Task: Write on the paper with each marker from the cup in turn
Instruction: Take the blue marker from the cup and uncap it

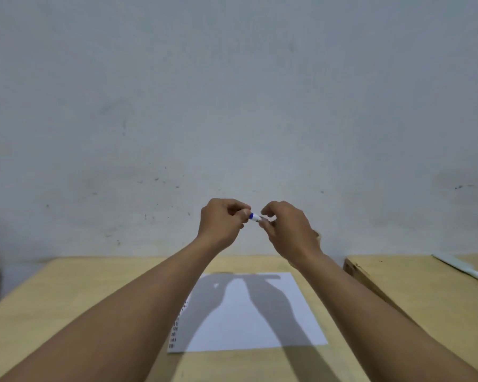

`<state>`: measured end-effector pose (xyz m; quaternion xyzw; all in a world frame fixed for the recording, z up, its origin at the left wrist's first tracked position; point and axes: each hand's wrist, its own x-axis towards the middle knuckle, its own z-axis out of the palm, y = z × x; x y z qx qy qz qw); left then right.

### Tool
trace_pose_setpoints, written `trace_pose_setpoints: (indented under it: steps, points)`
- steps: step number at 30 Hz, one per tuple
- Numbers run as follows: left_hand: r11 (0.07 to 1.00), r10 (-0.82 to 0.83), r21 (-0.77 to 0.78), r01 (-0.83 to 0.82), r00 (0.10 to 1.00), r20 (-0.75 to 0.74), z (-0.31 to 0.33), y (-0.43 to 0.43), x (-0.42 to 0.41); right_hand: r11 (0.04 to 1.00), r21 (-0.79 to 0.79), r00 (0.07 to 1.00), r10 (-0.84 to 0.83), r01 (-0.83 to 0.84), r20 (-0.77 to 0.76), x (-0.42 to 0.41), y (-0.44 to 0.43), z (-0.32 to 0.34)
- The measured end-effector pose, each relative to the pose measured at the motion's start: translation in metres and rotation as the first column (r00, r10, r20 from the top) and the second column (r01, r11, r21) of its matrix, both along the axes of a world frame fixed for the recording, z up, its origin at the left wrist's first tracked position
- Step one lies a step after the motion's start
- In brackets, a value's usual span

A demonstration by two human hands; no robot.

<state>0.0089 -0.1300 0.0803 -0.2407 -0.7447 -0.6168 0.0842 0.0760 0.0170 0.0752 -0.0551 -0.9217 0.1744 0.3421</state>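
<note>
Left hand [223, 220]: fingers curled and pinched on one end of the marker, held up before the wall at about 12 o'clock from the paper.
Marker [255, 216]: short white barrel with a blue band, only a sliver showing between the two hands, well above the table. Likely light, stiff and smooth plastic — slippery at the fingertips, so best held on the barrel with one hand and on the cap with the other; cap on or off not clear.
Right hand [284, 228]: fingertips closed on the other end of the marker, thumb side hidden.
Paper [255, 312]: thin white sheet, flat, with a punched edge at 9 o'clock and arm shadows across it; looks bare of writing; flimsy and apt to slide under a pen stroke.
Table [100, 293]: pale wood, smooth and matt.
Second table [414, 285]: same pale wood, at 3 o'clock — apart by a narrow gap.
Cup: not in view.
</note>
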Motion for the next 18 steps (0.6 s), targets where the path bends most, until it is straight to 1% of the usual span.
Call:
trace_pose_setpoints:
  steps: [1,2,3,4,5,6,7,8,10,11,12,13,14,16,18]
  points:
    - [0.999,0.022,0.027,-0.022,1.0,0.01,0.0,-0.006,0.001,0.998,-0.066,0.999,-0.018,0.015,-0.039,0.004,-0.009,-0.001]
    - [0.998,0.037,0.057,-0.038,0.999,0.027,0.0,-0.011,0.003,0.985,-0.172,0.998,-0.032,0.021,-0.061,0.008,-0.019,-0.002]
    - [0.995,0.042,0.092,-0.046,0.998,0.049,-0.001,-0.016,0.004,0.943,-0.333,0.998,-0.027,0.005,-0.063,0.012,-0.031,-0.002]
    - [0.991,0.041,0.125,-0.049,0.997,0.071,-0.001,-0.02,0.005,0.851,-0.525,0.999,-0.004,-0.022,-0.048,0.014,-0.041,-0.002]
    - [0.987,0.034,0.154,-0.047,0.995,0.091,-0.001,-0.025,0.007,0.713,-0.7,0.999,0.032,-0.031,-0.011,0.016,-0.05,-0.002]
    - [0.984,0.022,0.171,-0.041,0.994,0.107,-0.002,-0.029,0.008,0.558,-0.829,0.997,0.077,-0.031,0.014,0.017,-0.058,-0.001]
    - [0.983,0.007,0.18,-0.028,0.993,0.117,-0.002,-0.033,0.01,0.396,-0.917,0.992,0.124,-0.04,0.01,0.017,-0.064,0.0]
    - [0.983,-0.01,0.182,-0.013,0.993,0.122,-0.002,-0.038,0.011,0.226,-0.972,0.985,0.17,-0.068,-0.03,0.016,-0.069,-0.001]
    - [0.984,-0.043,0.174,0.022,0.993,0.114,-0.002,-0.045,0.014,-0.108,-0.983,0.963,0.213,-0.147,-0.168,0.012,-0.079,-0.001]
    - [0.987,-0.049,0.158,0.033,0.994,0.098,-0.002,-0.049,0.014,-0.234,-0.956,0.951,0.211,-0.177,-0.227,0.01,-0.084,-0.002]
    - [0.99,-0.043,0.134,0.033,0.996,0.075,-0.002,-0.052,0.015,-0.316,-0.928,0.942,0.199,-0.199,-0.27,0.007,-0.089,-0.002]
    - [0.994,-0.026,0.109,0.021,0.998,0.051,-0.001,-0.055,0.015,-0.356,-0.909,0.937,0.183,-0.219,-0.297,0.005,-0.094,-0.002]
    - [0.996,-0.002,0.088,-0.001,1.0,0.029,-0.001,-0.058,0.014,-0.36,-0.902,0.934,0.17,-0.238,-0.314,0.004,-0.098,-0.001]
    - [0.997,0.055,0.055,-0.056,0.998,0.01,0.0,-0.065,0.013,-0.313,-0.91,0.93,0.156,-0.273,-0.333,0.001,-0.103,-0.001]
    - [0.994,0.092,0.049,-0.094,0.995,0.037,-0.001,-0.076,0.008,-0.252,-0.924,0.93,0.159,-0.287,-0.332,-0.001,-0.105,-0.002]
